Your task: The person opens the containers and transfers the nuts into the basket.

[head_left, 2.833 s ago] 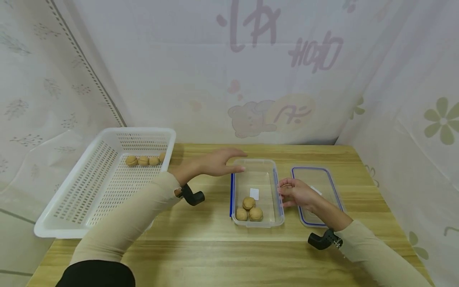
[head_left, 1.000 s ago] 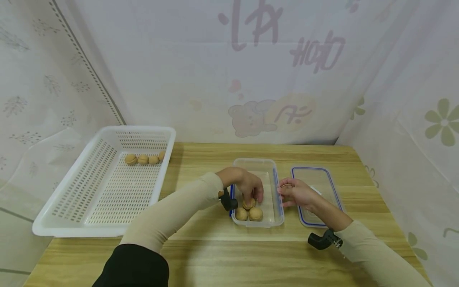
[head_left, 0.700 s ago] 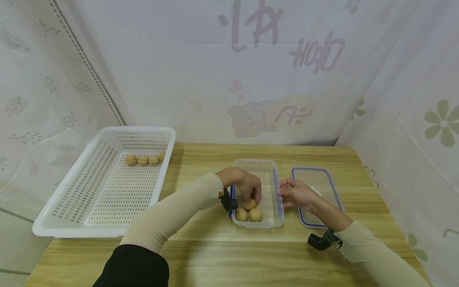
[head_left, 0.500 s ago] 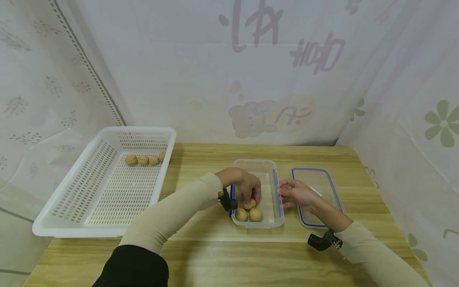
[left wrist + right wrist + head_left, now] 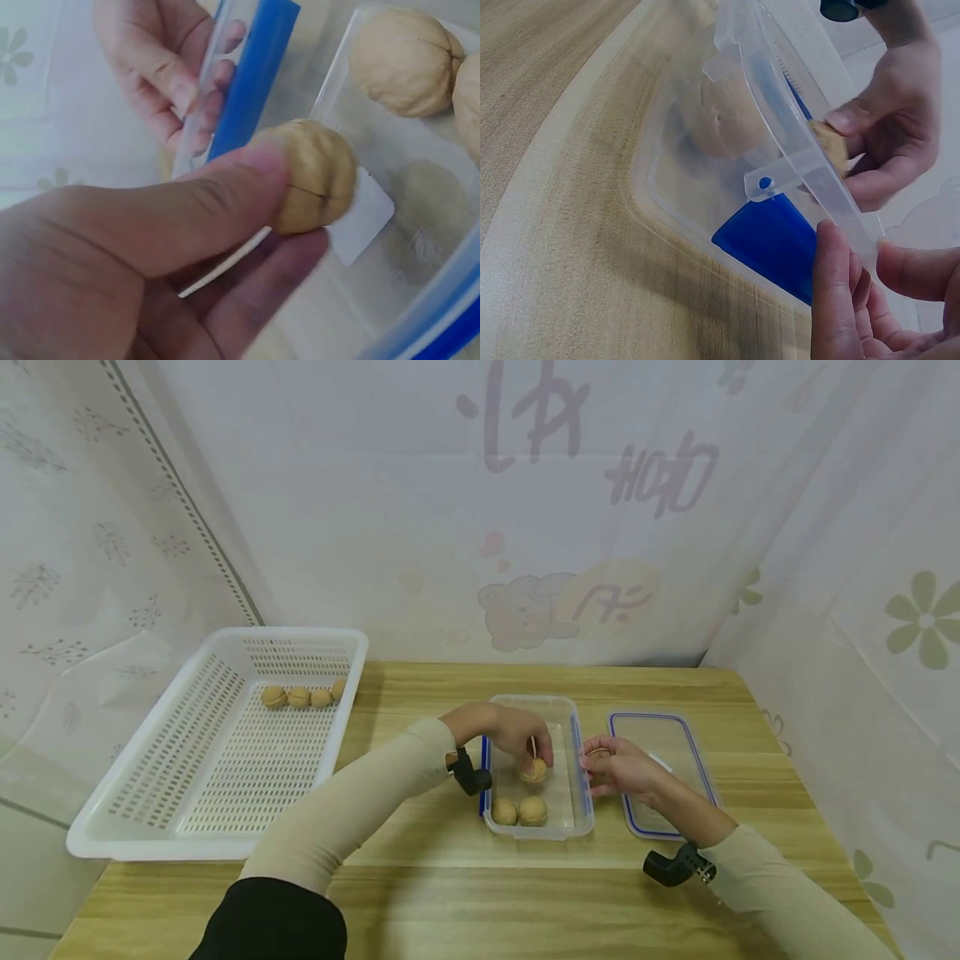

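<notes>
My left hand [image 5: 516,728] pinches a walnut [image 5: 534,772] between thumb and fingers, inside the clear plastic food container [image 5: 558,727] with blue side flaps. In the left wrist view the walnut [image 5: 322,176] shows its seam, held over a white label [image 5: 364,217]. Two more walnuts [image 5: 519,812] lie side by side at the container's near end. My right hand [image 5: 621,767] grips the container's right side, thumb at the rim and fingers by the blue flap [image 5: 769,244]. From the right wrist, one walnut [image 5: 724,120] appears through the clear wall.
A white perforated basket [image 5: 202,847] stands at the left, with several walnuts [image 5: 298,696] in a row at its far end. The clear lid [image 5: 660,731] with a blue seal lies right of the container, partly under my right forearm. Patterned curtains surround the wooden table [image 5: 450,910].
My left hand came from beyond the container's left side, took hold of the rear walnut, and has lifted it up and slightly right, away from the other two. The right hand stays in place.
</notes>
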The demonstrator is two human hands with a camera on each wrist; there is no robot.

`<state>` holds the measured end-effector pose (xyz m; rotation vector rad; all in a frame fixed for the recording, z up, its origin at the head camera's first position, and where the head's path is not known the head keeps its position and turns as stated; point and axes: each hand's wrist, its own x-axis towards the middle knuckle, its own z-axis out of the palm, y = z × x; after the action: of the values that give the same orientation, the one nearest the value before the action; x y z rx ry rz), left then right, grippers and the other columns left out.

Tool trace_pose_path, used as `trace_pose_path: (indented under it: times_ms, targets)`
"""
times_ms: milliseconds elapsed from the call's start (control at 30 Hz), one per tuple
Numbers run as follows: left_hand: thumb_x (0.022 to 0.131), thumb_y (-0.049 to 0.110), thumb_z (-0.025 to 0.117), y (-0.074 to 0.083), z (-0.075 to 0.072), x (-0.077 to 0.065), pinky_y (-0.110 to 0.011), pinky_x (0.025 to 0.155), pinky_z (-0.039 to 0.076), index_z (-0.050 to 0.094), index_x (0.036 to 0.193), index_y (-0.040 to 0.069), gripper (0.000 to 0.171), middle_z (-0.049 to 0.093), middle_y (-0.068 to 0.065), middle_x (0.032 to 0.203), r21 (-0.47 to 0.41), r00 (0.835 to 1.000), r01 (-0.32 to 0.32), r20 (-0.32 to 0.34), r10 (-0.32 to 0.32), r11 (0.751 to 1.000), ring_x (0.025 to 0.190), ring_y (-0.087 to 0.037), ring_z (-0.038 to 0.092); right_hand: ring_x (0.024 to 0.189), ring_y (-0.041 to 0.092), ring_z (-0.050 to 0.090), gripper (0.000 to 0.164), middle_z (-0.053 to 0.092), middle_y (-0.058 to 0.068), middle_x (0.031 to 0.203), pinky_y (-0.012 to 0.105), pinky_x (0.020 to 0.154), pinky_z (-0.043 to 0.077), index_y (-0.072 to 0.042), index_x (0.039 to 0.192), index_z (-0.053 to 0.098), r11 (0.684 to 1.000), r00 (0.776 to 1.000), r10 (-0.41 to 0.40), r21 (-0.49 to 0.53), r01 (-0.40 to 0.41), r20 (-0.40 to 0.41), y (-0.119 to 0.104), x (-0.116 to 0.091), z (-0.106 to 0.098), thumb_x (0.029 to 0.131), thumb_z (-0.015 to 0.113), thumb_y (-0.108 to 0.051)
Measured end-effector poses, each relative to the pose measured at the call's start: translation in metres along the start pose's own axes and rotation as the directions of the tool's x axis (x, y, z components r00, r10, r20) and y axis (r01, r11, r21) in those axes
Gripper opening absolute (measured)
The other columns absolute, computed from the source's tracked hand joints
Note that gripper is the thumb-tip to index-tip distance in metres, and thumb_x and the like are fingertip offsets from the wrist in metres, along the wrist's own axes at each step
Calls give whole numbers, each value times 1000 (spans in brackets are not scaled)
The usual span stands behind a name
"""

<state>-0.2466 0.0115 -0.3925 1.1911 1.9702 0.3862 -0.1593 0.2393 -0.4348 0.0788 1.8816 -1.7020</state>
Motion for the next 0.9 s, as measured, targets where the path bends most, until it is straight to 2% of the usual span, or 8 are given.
trace_pose_path:
  times_ms: [233,367,467,533,700,900]
  targets:
    - [94,4,72,-2,-9,-9,-21,94,51,67,128,-3,34,69,-9,125,-84,994,-55,-101,47,995,116,-20,64,84,13,59,23,56,5,92,31,72,61,6,122,46,1000,1000,1,2,-1,-3,1,-1,0,104,55,-6]
    - [96,5,71,-4,-15,-19,-22,95,52,66,131,-2,36,65,-12,132,-153,984,-82,-172,55,985,119,-22,63,85,13,59,23,56,5,92,32,73,61,6,122,46,1000,1000,2,0,-2,-1,0,-1,0,104,55,-7]
    - [95,5,71,-6,-18,-28,-23,97,52,65,132,-3,37,63,-15,134,-191,967,-117,-245,68,975,121,-25,63,85,13,59,22,56,5,92,32,73,61,5,121,46,1000,1000,2,-1,-2,0,0,-1,0,104,55,-7]
    - [95,5,72,-9,-21,-35,-24,97,52,65,131,-4,37,63,-17,134,-194,950,-150,-299,87,969,120,-27,63,84,13,60,22,56,5,92,32,73,61,5,121,47,1000,1000,2,0,-2,-1,-1,-1,1,104,55,-6]
    - [95,3,71,-14,-28,-56,-26,100,52,65,130,-5,36,62,-19,136,-209,910,-180,-407,82,961,121,-28,63,84,13,60,21,57,6,93,32,73,61,5,121,47,1000,1000,-4,1,4,2,-1,-1,1,105,54,-6]
    - [95,1,70,-19,-37,-91,-32,97,55,65,129,-6,35,63,-19,134,-282,869,-159,-494,-1,946,120,-31,63,85,13,60,24,56,5,94,32,74,61,7,123,45,1000,1000,-11,-8,11,9,1,-1,-1,105,54,-6]
